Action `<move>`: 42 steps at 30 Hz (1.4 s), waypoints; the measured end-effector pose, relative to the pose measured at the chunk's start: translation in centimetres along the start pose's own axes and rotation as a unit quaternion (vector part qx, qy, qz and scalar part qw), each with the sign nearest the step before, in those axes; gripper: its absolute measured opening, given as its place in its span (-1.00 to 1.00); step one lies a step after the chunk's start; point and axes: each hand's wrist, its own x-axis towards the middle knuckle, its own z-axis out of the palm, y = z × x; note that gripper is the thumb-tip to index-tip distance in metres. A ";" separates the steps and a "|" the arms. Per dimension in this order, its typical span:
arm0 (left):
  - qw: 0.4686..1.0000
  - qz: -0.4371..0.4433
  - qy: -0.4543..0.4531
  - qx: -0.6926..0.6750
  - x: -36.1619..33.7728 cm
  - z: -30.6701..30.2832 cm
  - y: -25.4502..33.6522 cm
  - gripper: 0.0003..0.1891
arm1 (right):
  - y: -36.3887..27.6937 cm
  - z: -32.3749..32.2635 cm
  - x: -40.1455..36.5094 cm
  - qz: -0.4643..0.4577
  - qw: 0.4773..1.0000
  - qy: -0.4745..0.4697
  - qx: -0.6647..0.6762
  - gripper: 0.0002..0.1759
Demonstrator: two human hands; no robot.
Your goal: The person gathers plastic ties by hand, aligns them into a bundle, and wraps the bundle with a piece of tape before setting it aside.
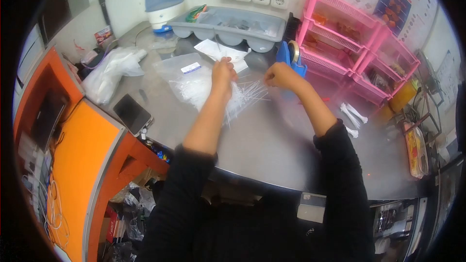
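Many thin white strips, like cable ties point(247, 98), lie spread on the steel table around a clear plastic bag point(174, 70) with a small label. Above them my left hand point(223, 75) is closed, with a thin dark item sticking up from the fingers; what it is cannot be made out. My right hand point(284, 76) is closed to the right of the pile, near a blue tape dispenser point(297, 65); anything in its fingers is too small to name. A white paper point(221, 51) lies behind my left hand. Bundled white ties point(353, 115) rest at the right.
A grey compartment tray point(233, 24) and a blue-lidded container point(164, 7) stand at the back. Pink drawers point(330, 39) rise at the back right. A phone point(132, 113) and a white plastic bag point(109, 75) lie on the left. The table's front edge point(257, 178) is close to my body.
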 end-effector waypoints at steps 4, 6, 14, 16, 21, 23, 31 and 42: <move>1.000 0.009 -0.015 0.023 0.1 -0.1 -0.4 -0.78 | 1.0 1.2 -2.1 -0.026 0.999 -0.031 0.008 -0.88; 0.999 -0.004 -0.027 0.028 -0.1 0.0 -0.4 -0.82 | 0.9 1.4 -2.5 -0.031 0.999 -0.023 0.007 -0.89; 0.978 -0.033 -0.131 0.160 -0.1 -0.2 -1.3 -0.81 | -1.1 -0.9 -3.4 -0.094 0.964 0.127 -0.215 -0.95; 0.967 -0.009 -0.143 0.210 -0.2 0.2 -1.2 -0.78 | -3.7 -3.0 -3.7 -0.099 0.944 0.168 -0.266 -0.94; 0.942 0.042 -0.196 0.270 -1.2 1.5 -1.3 -0.75 | -5.9 -4.6 -2.4 -0.182 0.902 0.198 -0.337 -0.97; 0.945 -0.006 -0.201 0.256 -1.7 1.7 -1.6 -0.75 | -7.3 -4.7 -2.1 -0.187 0.904 0.187 -0.335 -0.97; 0.947 -0.144 -0.238 0.162 -3.0 2.4 0.2 -0.84 | -6.3 -2.9 -1.6 -0.154 0.965 0.200 -0.077 -0.67; 0.938 -0.164 -0.260 0.161 -3.0 2.4 0.3 -0.90 | -3.8 0.1 -1.4 -0.209 0.954 0.154 0.151 -0.50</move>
